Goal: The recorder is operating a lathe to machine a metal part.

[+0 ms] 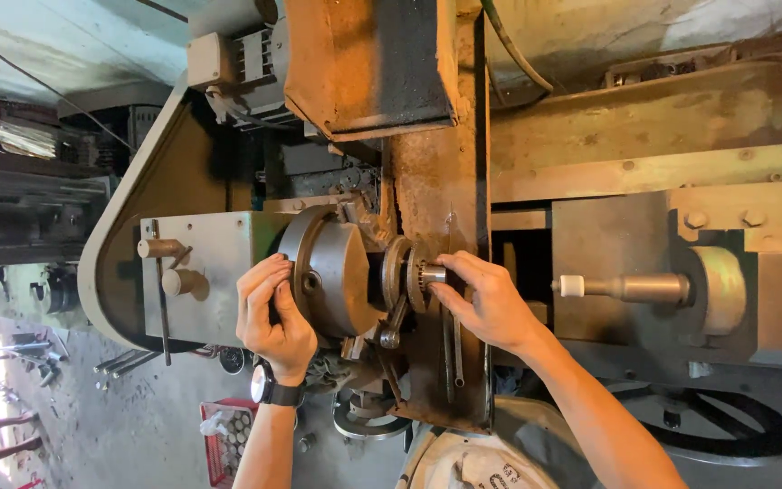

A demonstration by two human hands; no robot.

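Both hands on the lathe, seating a small part in the chuck.

My left hand [273,312] grips the rim of the one grey chuck [332,272], fingers curled tight; my right hand [486,303] pinches one small metal cylinder [433,274] at the toothed gear [402,272] mounted in front of the chuck. If the spindle turns now, I judge my fingers could be caught; a loosely held cylinder could slip and drop. One tailstock spindle [631,288] points in from the right, one handwheel [735,435] sits below, and two round-knobbed levers [169,263] stand on the headstock.

We note a grey round lathe chuck [337,272], axis horizontal; at its 3 o'clock, a small ribbed metal workpiece [431,274] mounted just beside a dark collar.
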